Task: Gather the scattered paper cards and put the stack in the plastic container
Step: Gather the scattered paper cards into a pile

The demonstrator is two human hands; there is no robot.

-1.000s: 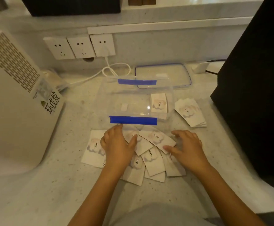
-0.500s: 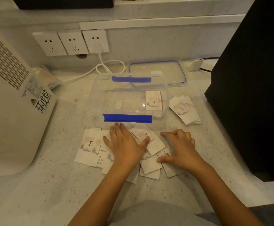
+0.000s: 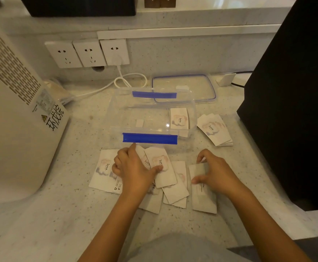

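Head view, looking down at a pale speckled countertop (image 3: 63, 214). Scattered paper cards (image 3: 175, 188) lie overlapping near the front edge, several printed with the word "love." over a soft pink shape. The left hand (image 3: 133, 171) rests palm down on the left part of the spread, fingers curled and thumb pressing one card (image 3: 162, 167); it pins the cards flat and grips nothing. The right hand (image 3: 216, 173) pinches a single card (image 3: 201, 190) between thumb and fingers at its upper end, the card's far end lying on the counter.

Just behind the cards stands the clear plastic container (image 3: 150, 118), open, with blue latches on its near and far sides. One card (image 3: 179, 119) already lies inside at its right end. Its lid (image 3: 184, 87), edged with a blue seal, lies flat behind it. A small neat stack of cards (image 3: 214, 129) sits just right of the container.

A white appliance (image 3: 12, 120) with a vent grille fills the left side. Three wall sockets (image 3: 87, 52) are on the backsplash, a white cable (image 3: 129, 80) plugged into the rightmost. A large black object (image 3: 294, 110) stands at the right.
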